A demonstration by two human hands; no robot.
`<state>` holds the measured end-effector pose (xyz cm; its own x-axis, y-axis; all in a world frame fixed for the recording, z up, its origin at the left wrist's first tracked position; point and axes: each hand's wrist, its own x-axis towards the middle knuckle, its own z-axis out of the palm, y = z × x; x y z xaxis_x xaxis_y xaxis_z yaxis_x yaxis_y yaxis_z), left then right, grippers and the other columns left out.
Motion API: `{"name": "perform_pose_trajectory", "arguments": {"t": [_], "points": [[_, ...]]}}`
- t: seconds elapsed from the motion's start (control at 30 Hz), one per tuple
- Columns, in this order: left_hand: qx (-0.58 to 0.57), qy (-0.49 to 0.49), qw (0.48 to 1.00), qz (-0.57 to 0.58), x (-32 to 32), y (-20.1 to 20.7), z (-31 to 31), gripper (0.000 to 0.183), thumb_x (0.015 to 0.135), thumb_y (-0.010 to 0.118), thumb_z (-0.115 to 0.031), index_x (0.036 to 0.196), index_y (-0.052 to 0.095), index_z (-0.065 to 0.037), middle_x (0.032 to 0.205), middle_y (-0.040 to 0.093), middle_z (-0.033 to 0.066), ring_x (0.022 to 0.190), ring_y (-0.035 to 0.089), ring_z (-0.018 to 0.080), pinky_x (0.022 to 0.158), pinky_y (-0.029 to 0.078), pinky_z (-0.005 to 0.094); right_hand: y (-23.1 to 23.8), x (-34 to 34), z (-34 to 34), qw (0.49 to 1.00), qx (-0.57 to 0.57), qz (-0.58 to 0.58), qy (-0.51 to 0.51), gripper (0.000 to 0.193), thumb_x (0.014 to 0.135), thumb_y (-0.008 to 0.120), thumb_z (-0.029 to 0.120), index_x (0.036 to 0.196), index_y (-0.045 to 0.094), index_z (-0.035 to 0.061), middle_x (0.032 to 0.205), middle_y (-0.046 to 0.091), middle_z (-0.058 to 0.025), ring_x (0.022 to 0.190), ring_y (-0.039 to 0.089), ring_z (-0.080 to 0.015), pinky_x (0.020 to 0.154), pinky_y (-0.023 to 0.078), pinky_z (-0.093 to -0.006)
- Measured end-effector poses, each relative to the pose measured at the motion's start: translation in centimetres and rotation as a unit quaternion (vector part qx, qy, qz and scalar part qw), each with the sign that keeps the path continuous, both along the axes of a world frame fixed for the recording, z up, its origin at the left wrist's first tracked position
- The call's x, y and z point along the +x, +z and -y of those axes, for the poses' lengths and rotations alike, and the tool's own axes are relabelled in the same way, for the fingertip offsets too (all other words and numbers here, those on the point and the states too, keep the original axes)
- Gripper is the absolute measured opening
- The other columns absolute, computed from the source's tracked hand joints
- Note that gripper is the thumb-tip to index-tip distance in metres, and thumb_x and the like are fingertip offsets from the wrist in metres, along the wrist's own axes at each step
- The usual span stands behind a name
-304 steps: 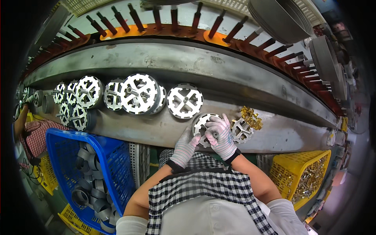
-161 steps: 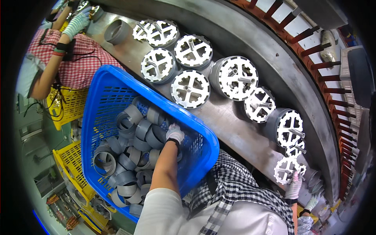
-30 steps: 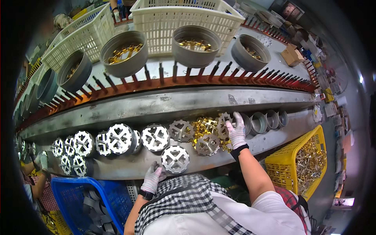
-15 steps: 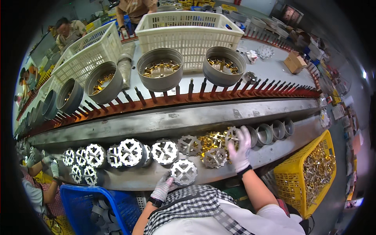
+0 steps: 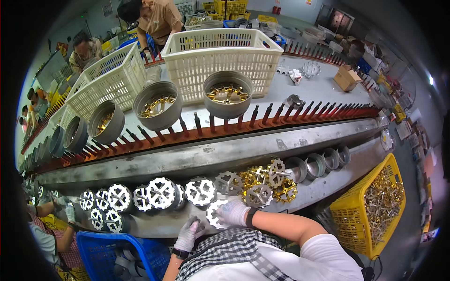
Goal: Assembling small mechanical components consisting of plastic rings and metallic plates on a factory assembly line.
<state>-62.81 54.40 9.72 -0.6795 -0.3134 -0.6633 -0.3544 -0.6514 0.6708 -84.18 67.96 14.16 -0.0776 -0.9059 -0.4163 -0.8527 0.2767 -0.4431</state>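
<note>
Lays the gloved right hand [image 5: 234,213] over a white spoked wheel [image 5: 212,214] near the front edge of a grey metal bench [image 5: 154,225], covering much of the wheel's right side; cannot tell whether with fingers pinching the rim or only resting on it, tips being out of sight. Holds the gloved left hand [image 5: 189,234] just left of that wheel and apart from it, with thumb and fingers loosely spread. Wears a dark band on each wrist. Just beyond the wheel, grey spoked wheels [image 5: 259,195] at different tilts around a heap of gold metal pieces [image 5: 253,175], with a gold toothed wheel [image 5: 286,190] at the near right side. Farther left along the bench, more white wheels [image 5: 200,191], several on grey bodies. To the right of the heap, a row of grey rings [image 5: 316,166]. Behind the bench, a line of dark pegs [image 5: 197,122], then round grey tubs [image 5: 228,111] with gold pieces inside, then white slatted crates [image 5: 225,70]. Below the front edge, a blue basket [image 5: 112,238] to the left and a filled yellow basket [image 5: 349,220] to the right. At far left, a co-worker's gloved hand [image 5: 70,213].
</note>
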Motion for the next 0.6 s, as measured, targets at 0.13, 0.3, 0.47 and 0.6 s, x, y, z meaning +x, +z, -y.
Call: {"name": "perform_pose_trajectory", "arguments": {"t": [0.13, 0.3, 0.47, 0.6], "points": [[-0.041, 0.050, 0.998, -0.003, 2.5, 2.6, 1.2, 0.070, 0.089, 0.063, -0.034, 0.139, 0.032, 0.004, 0.135, 0.044, 0.0198, 0.111, 0.055, 0.0318, 0.095, 0.048, 0.0433, 2.3, -3.2, -2.2, 0.967, -0.091, 0.155, -0.182, 0.029, 0.086, 0.054, 0.032, 0.092, 0.062, 0.0050, 0.082, 0.067, -0.0172, 0.074, 0.066, -0.0319, 0.067, 0.052, -0.0431], [-0.038, 0.164, 0.986, -0.020, 7.6, 3.6, 2.6, 0.063, 0.087, 0.066, -0.032, 0.135, 0.039, -0.002, 0.128, 0.048, 0.0159, 0.104, 0.057, 0.0290, 0.092, 0.049, 0.0457, 6.7, -10.4, -7.7, 0.576, -0.349, 0.551, -0.494, 0.020, 0.085, 0.060, 0.022, 0.099, 0.064, 0.0081, 0.081, 0.065, -0.0019, 0.071, 0.061, -0.0148, 0.067, 0.052, -0.0310], [-0.026, 0.201, 0.979, -0.034, 9.4, 3.8, 3.2, 0.054, 0.089, 0.064, -0.030, 0.131, 0.042, -0.004, 0.120, 0.052, 0.0126, 0.101, 0.057, 0.0267, 0.089, 0.049, 0.0446, 13.1, -13.8, -2.8, 0.441, -0.572, 0.608, -0.328, 0.026, 0.087, 0.067, 0.017, 0.109, 0.059, 0.0058, 0.098, 0.064, -0.0038, 0.083, 0.062, -0.0153, 0.077, 0.052, -0.0320], [-0.041, 0.216, 0.975, -0.037, 11.1, 3.9, 3.4, 0.054, 0.088, 0.065, -0.028, 0.131, 0.042, -0.003, 0.120, 0.053, 0.0125, 0.102, 0.058, 0.0261, 0.089, 0.050, 0.0436, 14.4, -18.7, 2.3, 0.629, -0.550, 0.325, -0.443, 0.027, 0.092, 0.063, 0.024, 0.112, 0.056, 0.0069, 0.095, 0.067, -0.0034, 0.074, 0.065, -0.0102, 0.060, 0.051, -0.0219]]}}
